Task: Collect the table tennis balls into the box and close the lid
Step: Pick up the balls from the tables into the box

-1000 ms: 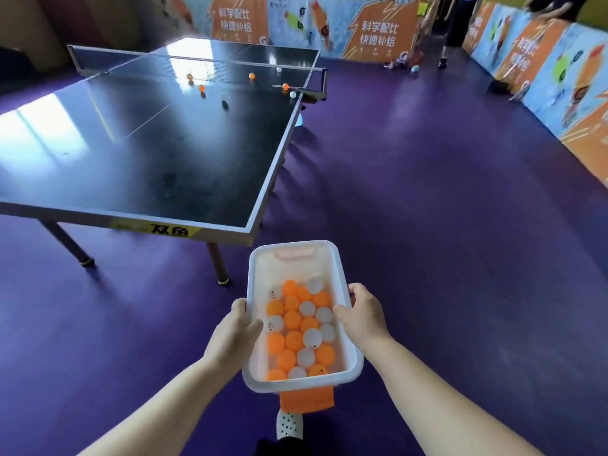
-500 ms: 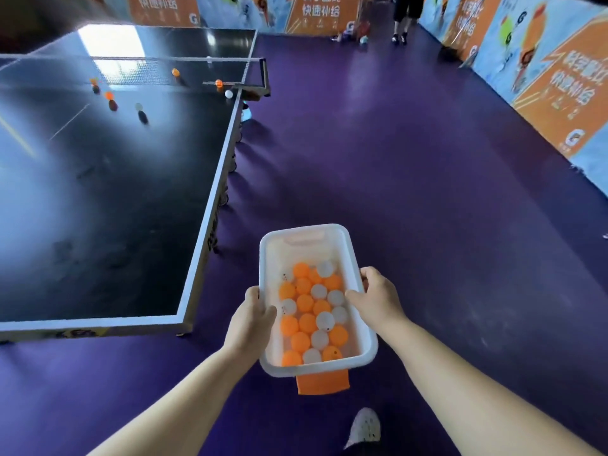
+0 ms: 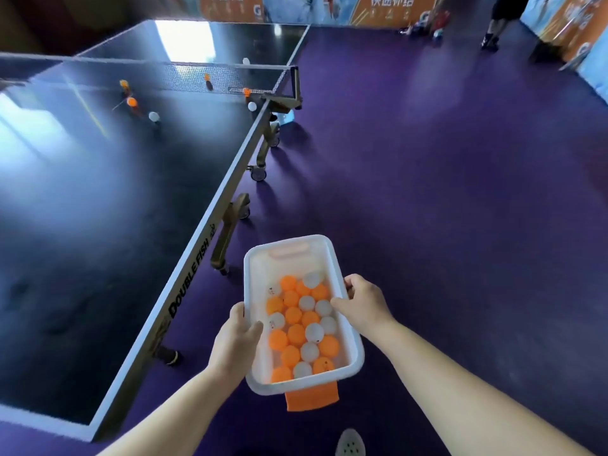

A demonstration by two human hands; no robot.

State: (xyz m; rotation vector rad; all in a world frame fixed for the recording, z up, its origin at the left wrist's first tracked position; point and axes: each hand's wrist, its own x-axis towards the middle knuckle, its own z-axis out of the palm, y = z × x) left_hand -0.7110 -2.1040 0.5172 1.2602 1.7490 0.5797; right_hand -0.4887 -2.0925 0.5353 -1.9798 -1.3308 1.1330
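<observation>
Open purple floor (image 3: 427, 192) lies right of the table (image 3: 98, 225), whose net (image 3: 197, 77) fences the loose balls (image 3: 153, 116).

The box (image 3: 289, 258) is translucent white with an orange flap (image 3: 312, 397) at its near end, and holds orange and white balls (image 3: 304, 327). The counter (image 3: 98, 209) is black with white edge lines; the floor (image 3: 444, 192) is purple, and the barriers (image 3: 388, 8) are orange and blue.

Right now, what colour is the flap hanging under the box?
Orange; the head view shows the flap below the box rim.
</observation>
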